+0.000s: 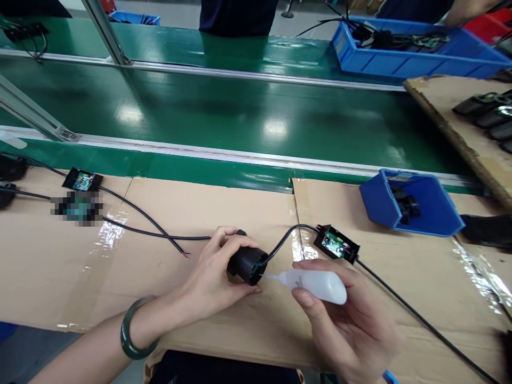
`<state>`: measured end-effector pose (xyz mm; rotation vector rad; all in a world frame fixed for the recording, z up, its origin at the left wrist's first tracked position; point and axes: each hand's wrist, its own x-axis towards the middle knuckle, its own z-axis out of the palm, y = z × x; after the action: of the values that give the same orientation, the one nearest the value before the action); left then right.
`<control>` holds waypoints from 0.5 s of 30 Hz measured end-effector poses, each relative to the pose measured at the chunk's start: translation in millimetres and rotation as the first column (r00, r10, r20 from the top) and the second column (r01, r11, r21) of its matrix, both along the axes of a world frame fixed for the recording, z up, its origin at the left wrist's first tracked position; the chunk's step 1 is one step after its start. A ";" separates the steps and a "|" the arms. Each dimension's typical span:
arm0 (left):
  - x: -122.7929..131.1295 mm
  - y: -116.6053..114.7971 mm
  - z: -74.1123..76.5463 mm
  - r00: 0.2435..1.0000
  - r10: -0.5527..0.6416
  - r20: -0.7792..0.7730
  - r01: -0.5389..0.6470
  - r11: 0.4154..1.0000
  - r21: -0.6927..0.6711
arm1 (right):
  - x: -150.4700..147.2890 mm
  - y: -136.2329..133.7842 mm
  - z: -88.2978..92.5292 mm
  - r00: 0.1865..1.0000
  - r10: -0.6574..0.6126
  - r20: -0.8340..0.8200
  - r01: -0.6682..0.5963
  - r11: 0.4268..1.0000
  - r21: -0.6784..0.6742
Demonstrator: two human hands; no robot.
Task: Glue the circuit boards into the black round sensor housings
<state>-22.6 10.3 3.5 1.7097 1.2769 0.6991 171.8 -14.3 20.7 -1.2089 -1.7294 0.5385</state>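
Observation:
My left hand (218, 272) is wrapped round a black cylindrical housing (246, 264), its open end tilted to the right. A black cable (286, 237) runs from that end to a small black box with an exposed green circuit board (336, 244). Between the thumb and fingers of my right hand (356, 320) is a white squeeze bottle (316, 285), lying nearly level. Its thin nozzle points left, with the tip at the rim of the housing; whether it touches is too fine to tell.
Two more boxed circuit boards with cables (83, 180) lie at the left on the cardboard (168, 298). A blue bin (432, 213) with black parts stands at the right. Behind runs a green conveyor (208, 112) with metal posts. Beyond it are a larger blue bin (416, 61) and other people.

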 end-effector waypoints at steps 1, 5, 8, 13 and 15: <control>0.0 0.0 0.1 1.000 -0.001 0.001 0.001 1.000 0.000 | -0.3 0.4 0.3 1.000 -0.002 0.018 0.001 1.000 0.011; -0.3 -0.7 0.1 1.000 -0.005 0.005 0.005 1.000 0.005 | -0.5 0.9 1.8 0.994 -0.029 0.102 0.021 0.997 0.075; -0.5 -1.2 -0.4 1.000 -0.006 0.005 0.006 1.000 0.010 | -1.1 0.3 4.8 0.988 -0.036 0.152 0.021 0.994 0.103; 0.1 -1.9 -1.6 1.000 0.003 -0.008 -0.003 0.999 0.042 | -3.7 -1.0 8.9 0.993 0.041 0.114 -0.056 0.989 0.134; 0.3 -2.5 -2.2 1.000 0.003 -0.008 -0.002 0.998 0.058 | -3.9 -1.0 8.6 0.994 0.022 0.108 -0.037 0.990 0.139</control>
<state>-22.3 7.8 1.3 1.7597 1.2758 0.7383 167.9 -15.4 29.4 -1.1314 -1.8451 0.3683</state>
